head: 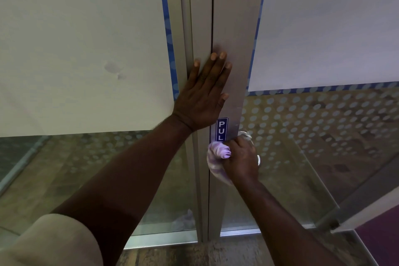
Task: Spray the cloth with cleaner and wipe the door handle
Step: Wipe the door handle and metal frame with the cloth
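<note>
Evidently wiping is underway: right hand clamps the cloth around the door handle; left hand lies flat above, fingers spread.

The light is dim and even, coming softly through the frosted panels to either side of the spread fingers. A faint shadow sits just above those fingertips on the metal frame. The straight door edges bow outward toward the corners. Nearby sleeve is soft and blurred.
</note>
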Action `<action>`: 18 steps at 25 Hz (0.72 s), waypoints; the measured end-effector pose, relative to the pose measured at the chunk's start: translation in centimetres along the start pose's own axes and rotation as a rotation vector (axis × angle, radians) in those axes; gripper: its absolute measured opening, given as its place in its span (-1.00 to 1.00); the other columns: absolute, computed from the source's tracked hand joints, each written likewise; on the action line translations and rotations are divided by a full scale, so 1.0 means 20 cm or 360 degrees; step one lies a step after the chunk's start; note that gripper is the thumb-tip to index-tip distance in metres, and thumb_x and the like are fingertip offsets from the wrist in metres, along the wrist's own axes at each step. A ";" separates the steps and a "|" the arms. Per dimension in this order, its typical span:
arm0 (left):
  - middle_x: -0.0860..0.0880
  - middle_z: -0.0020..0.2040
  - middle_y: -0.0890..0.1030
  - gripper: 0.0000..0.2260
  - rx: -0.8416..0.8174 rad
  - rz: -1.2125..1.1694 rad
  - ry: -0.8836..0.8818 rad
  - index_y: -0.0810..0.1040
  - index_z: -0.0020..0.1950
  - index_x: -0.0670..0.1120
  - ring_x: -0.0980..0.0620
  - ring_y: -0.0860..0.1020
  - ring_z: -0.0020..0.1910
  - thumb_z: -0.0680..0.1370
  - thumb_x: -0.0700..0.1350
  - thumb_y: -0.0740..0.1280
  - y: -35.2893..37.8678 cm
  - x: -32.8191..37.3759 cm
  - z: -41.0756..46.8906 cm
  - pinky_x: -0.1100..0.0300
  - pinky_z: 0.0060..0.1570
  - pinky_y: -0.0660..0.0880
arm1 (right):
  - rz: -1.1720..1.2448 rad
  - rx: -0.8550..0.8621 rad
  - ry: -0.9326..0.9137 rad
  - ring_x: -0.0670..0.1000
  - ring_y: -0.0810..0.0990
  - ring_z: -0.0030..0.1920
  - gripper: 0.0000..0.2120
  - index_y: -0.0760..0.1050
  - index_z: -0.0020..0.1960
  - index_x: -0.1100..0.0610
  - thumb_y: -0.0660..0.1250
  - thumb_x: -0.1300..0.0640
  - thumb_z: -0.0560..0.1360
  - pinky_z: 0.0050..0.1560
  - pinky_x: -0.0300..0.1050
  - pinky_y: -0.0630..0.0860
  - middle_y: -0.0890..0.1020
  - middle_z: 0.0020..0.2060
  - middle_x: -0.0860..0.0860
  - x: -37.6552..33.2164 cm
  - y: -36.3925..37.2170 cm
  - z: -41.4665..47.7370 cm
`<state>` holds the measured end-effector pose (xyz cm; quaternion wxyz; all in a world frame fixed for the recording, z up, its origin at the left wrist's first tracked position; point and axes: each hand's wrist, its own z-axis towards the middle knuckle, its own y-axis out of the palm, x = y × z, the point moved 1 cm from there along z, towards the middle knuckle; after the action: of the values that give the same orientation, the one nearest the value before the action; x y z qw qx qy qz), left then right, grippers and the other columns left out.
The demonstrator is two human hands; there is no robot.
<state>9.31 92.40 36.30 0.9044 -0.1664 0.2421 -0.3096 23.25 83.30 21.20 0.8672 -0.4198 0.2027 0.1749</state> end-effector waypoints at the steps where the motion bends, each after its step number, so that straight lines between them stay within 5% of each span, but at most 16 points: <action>1: -0.33 0.59 0.32 -0.42 -0.0004 -0.0001 0.0004 0.16 0.62 -0.25 -0.28 0.21 0.60 0.69 -0.02 0.22 0.00 0.00 0.00 -0.14 0.64 -0.14 | 0.0020 0.0017 -0.0027 0.20 0.60 -0.22 -0.85 0.61 -0.21 0.13 0.32 0.07 0.38 -0.23 0.06 0.51 0.63 -0.22 0.08 -0.03 0.01 -0.02; 9: -0.33 0.60 0.31 -0.42 0.0012 -0.0016 0.0002 0.19 0.62 -0.27 -0.29 0.23 0.60 0.67 -0.04 0.25 0.00 0.00 0.00 -0.15 0.64 -0.13 | -0.0150 -0.0162 -0.0017 0.19 0.66 -0.23 -0.75 0.68 -0.12 0.08 0.46 0.22 0.21 -0.22 -0.02 0.55 0.70 -0.25 0.00 -0.08 0.03 -0.23; 14: -0.33 0.60 0.31 -0.43 0.0023 -0.0002 0.0005 0.22 0.62 -0.27 -0.30 0.25 0.60 0.68 -0.04 0.24 -0.01 0.01 0.00 -0.14 0.64 -0.15 | -0.0242 -0.0279 0.0046 0.14 0.66 -0.20 -0.84 0.61 -0.18 0.03 0.48 0.18 0.26 -0.30 -0.06 0.50 0.67 -0.21 -0.04 0.00 -0.05 -0.30; 18: -0.33 0.60 0.31 -0.44 0.0044 -0.0002 0.0003 0.24 0.61 -0.28 -0.30 0.25 0.60 0.68 -0.05 0.24 -0.02 0.01 0.00 -0.13 0.64 -0.16 | -0.0367 -0.0338 0.0119 0.21 0.68 -0.11 -0.77 0.65 -0.03 0.02 0.47 0.11 0.30 -0.24 0.03 0.54 0.72 -0.10 0.00 0.15 -0.15 -0.34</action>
<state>9.30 92.04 36.38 0.9061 -0.1537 0.2385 -0.3138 25.85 76.51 17.89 0.8242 -0.5358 0.1657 0.0787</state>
